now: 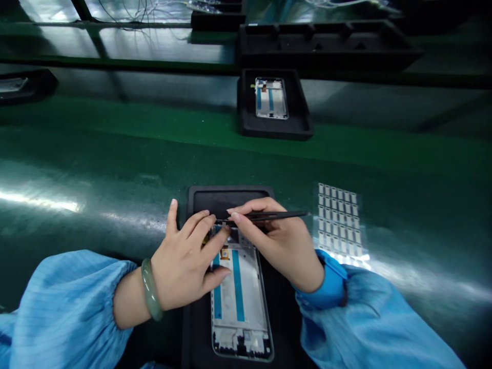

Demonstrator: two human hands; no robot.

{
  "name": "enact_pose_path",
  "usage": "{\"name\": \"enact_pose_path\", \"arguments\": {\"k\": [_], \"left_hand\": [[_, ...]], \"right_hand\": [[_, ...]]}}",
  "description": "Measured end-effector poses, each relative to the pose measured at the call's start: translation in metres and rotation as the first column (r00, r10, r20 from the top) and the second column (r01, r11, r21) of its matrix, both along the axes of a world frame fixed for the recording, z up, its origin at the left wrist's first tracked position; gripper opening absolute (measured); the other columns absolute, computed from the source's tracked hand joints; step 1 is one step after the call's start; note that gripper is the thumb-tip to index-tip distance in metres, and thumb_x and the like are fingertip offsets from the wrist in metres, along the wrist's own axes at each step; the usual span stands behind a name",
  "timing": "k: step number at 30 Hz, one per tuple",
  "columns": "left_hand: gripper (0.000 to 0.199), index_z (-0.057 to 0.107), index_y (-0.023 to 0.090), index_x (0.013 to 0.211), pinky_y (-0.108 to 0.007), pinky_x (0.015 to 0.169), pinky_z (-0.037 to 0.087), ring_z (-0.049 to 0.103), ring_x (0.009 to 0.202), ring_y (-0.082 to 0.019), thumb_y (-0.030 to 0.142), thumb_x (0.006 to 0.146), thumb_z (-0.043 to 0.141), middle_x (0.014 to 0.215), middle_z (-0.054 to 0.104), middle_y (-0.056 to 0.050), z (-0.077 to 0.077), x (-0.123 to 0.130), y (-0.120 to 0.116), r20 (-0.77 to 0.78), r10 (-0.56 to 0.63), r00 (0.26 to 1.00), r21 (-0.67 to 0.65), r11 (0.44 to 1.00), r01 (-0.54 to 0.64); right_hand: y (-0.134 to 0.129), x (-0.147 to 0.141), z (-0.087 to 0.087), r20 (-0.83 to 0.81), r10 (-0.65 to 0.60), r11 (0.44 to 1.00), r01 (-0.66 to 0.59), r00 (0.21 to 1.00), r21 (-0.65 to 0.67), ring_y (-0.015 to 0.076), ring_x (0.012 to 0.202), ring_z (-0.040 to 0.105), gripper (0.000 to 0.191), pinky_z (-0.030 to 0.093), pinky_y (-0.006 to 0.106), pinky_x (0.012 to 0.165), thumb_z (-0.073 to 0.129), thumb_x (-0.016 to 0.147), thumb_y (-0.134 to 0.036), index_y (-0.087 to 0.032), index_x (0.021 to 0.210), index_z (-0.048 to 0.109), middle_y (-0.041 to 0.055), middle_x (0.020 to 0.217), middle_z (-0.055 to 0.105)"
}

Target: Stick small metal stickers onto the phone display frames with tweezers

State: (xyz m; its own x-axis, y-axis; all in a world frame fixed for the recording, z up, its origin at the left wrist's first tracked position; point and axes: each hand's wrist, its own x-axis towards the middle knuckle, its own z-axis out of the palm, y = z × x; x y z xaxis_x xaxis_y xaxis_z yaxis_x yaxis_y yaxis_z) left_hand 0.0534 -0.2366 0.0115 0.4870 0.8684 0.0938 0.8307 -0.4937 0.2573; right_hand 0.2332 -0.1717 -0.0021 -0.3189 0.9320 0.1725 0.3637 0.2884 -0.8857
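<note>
A phone mid-frame (239, 307) with blue strips and a small orange-and-black part lies face up in a black tray (226, 201). My left hand (184, 261) grips its upper left side, with the thumb across the frame. My right hand (269, 241) holds black tweezers (277, 216) in a pinch, their tips at the top edge of the frame beside my left fingers. Both hands hide the frame's top end, so I cannot tell whether the tips hold anything. A clear sheet of small grey labels (339, 221) lies to the right of the tray.
A second black tray (246, 102) holding another phone frame (271, 98) stands farther along the green bench. Beyond it is a long black tray (326, 46), and another black tray (26, 84) sits at the left edge. Thin wires hang at the top.
</note>
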Motion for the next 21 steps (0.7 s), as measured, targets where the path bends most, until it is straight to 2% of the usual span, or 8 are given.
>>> {"name": "enact_pose_path", "arguments": {"k": [6, 11, 17, 21], "left_hand": [[0.053, 0.048, 0.012, 0.129, -0.070, 0.105, 0.002, 0.041, 0.124, -0.033, 0.048, 0.090, 0.042, 0.126, 0.052, -0.017, -0.0014, 0.0003, 0.0008, -0.007, 0.001, 1.000, 0.000, 1.000, -0.001], [0.051, 0.051, 0.010, 0.126, -0.068, 0.107, 0.002, 0.041, 0.125, -0.032, 0.046, 0.091, 0.042, 0.125, 0.054, -0.017, -0.0022, 0.0023, 0.0000, 0.009, 0.003, 1.000, 0.043, 0.999, -0.004], [0.049, 0.052, 0.010, 0.124, -0.067, 0.108, 0.002, 0.041, 0.125, -0.032, 0.045, 0.091, 0.041, 0.124, 0.054, -0.017, -0.0018, 0.0031, -0.0002, 0.012, 0.001, 1.000, 0.055, 0.998, -0.002], [0.049, 0.051, 0.010, 0.125, -0.068, 0.108, 0.002, 0.041, 0.125, -0.032, 0.044, 0.091, 0.042, 0.124, 0.054, -0.017, -0.0020, 0.0029, 0.0002, 0.019, 0.008, 1.000, 0.044, 0.999, -0.008]], "right_hand": [[0.0001, -0.0014, 0.0012, 0.025, 0.010, 0.999, -0.011, 1.000, 0.035, 0.0171, 0.077, 0.065, 0.005, 0.052, 0.027, 0.066, 0.063, 0.085, -0.025, -0.021, 0.088, 0.061, 0.0011, 0.085, 0.065], [-0.0010, -0.0007, 0.0016, -0.018, -0.038, 0.999, 0.038, 0.999, -0.004, 0.0169, 0.070, 0.065, 0.008, 0.052, 0.026, 0.059, 0.063, 0.085, -0.027, -0.020, 0.085, 0.059, 0.0015, 0.081, 0.064], [-0.0030, -0.0016, 0.0029, 0.052, -0.016, 0.995, 0.011, 0.999, 0.096, 0.0185, 0.078, 0.065, 0.004, 0.053, 0.030, 0.067, 0.061, 0.086, -0.024, -0.023, 0.088, 0.058, 0.0017, 0.085, 0.064], [-0.0030, -0.0015, 0.0028, 0.027, -0.015, 0.996, 0.013, 1.000, 0.083, 0.0178, 0.077, 0.065, 0.004, 0.053, 0.029, 0.065, 0.061, 0.086, -0.024, -0.023, 0.089, 0.058, 0.0016, 0.085, 0.064]]}}
